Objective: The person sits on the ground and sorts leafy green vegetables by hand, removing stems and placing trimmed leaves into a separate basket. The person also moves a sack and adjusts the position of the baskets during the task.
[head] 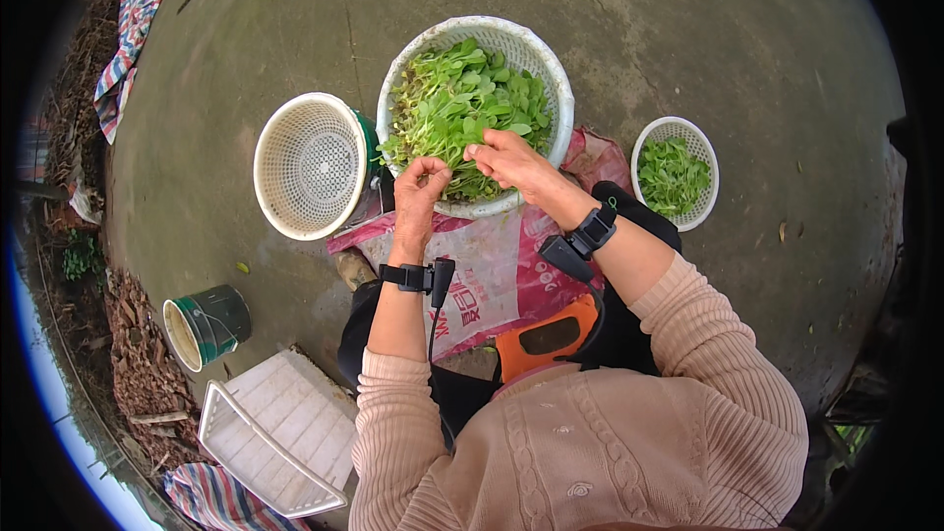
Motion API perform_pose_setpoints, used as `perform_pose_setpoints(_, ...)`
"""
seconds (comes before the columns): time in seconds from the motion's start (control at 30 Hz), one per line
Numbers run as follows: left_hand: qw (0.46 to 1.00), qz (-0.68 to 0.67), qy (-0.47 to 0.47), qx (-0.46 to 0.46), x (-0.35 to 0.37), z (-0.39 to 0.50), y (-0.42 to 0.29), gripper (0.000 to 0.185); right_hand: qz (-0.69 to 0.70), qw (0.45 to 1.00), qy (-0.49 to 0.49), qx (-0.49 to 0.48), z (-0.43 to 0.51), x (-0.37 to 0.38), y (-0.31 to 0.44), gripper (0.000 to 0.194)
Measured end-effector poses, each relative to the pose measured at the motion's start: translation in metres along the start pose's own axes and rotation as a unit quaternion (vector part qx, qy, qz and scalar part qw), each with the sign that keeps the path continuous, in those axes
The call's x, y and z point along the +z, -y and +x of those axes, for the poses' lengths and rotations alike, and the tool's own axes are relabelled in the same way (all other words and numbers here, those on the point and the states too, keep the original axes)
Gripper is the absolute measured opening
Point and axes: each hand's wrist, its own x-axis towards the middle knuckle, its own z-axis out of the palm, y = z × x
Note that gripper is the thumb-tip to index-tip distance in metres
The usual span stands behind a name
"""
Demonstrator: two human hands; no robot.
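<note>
A large white plastic basket (pixel 564 99) stands in front of me, heaped with leafy green seedlings (pixel 472 96). My left hand (pixel 422 195) is over its near left rim, thumb and fingertips pinched together at some thin stems. My right hand (pixel 512 166) lies over the near right part of the heap, its thumb and forefinger closed near the leaves; whether it grips any stem is not clear. Both wrists wear black straps with small devices. At the right, a small white basket (pixel 714 181) holds picked leafy greens (pixel 672 175).
An empty white basket (pixel 313 166) leans by a green bucket at the left. Another green bucket (pixel 221 328) lies farther down, near a white plastic crate (pixel 284 413). A printed red and white sack (pixel 472 273) covers my lap above an orange stool (pixel 546 339). Striped cloth (pixel 144 15) lies top left.
</note>
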Motion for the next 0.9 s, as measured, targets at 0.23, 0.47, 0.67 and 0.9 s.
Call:
perform_pose_setpoints(0.23,0.996,-0.058,0.067,0.000,0.009,0.001,-0.020,0.008,0.028,0.988,-0.081,-0.130,-0.004,0.013,0.000,0.031)
perform_pose_setpoints(0.47,0.996,-0.016,0.084,-0.011,0.015,-0.003,-0.019,0.016,0.019,0.980,-0.142,-0.137,0.004,0.007,-0.003,0.019)
perform_pose_setpoints(0.67,0.996,-0.025,0.079,-0.021,0.016,-0.005,-0.017,0.014,0.002,0.982,-0.137,-0.127,0.007,0.007,-0.005,0.020)
perform_pose_setpoints(0.9,0.996,-0.053,0.073,-0.017,0.020,-0.007,-0.019,0.008,0.018,0.991,-0.091,-0.095,0.006,0.009,-0.004,0.020)
